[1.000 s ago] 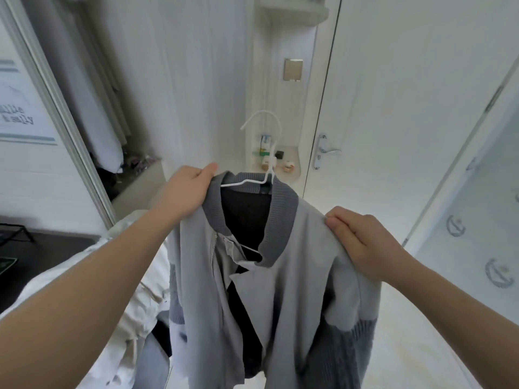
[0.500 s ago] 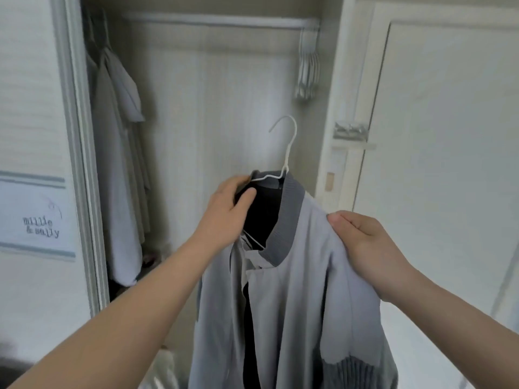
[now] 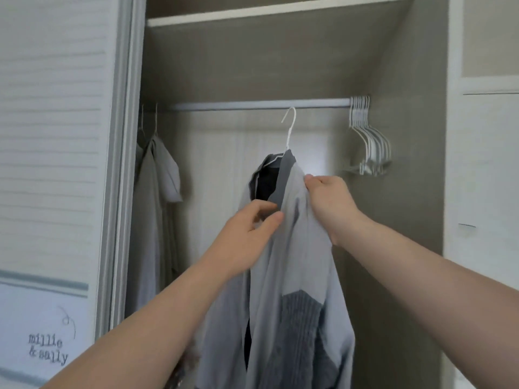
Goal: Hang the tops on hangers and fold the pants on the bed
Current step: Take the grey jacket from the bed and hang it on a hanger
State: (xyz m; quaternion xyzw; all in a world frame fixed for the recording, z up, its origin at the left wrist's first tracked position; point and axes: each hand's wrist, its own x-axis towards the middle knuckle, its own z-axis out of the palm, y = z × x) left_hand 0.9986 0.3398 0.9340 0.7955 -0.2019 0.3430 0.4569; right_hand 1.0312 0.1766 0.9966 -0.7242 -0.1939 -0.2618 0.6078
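A grey jacket [image 3: 297, 256] hangs on a white wire hanger [image 3: 289, 130], held up in front of an open wardrobe by both hands. The left hand [image 3: 247, 231] has its fingers [image 3: 264, 207] curled, and with the thumb they pinch the jacket's front edge just below the darker ribbed collar. The right hand [image 3: 330, 203] grips the shoulder of the jacket, its fingers [image 3: 310, 182] bunched round the pale cloth just right of the collar. Between the two sets of fingers the collar gapes and shows a dark lining. Below them the jacket falls loose, with a darker knitted panel low on the side under the right wrist. The hanger's hook rises straight above the fingers, and its tip reaches just under the clothes rail [image 3: 252, 104] without being hooked over it. Up and to the right of the right fingers, a bunch of empty white hangers [image 3: 369, 141] crowds the far end of the rail. Well to the left of the left fingers, a pale grey garment [image 3: 156, 197] hangs at the other end of the rail. Further left again is the sliding door [image 3: 56, 136], which carries small printed lettering low down, beside the left forearm. High above both hands a shelf [image 3: 252, 13] spans the wardrobe.
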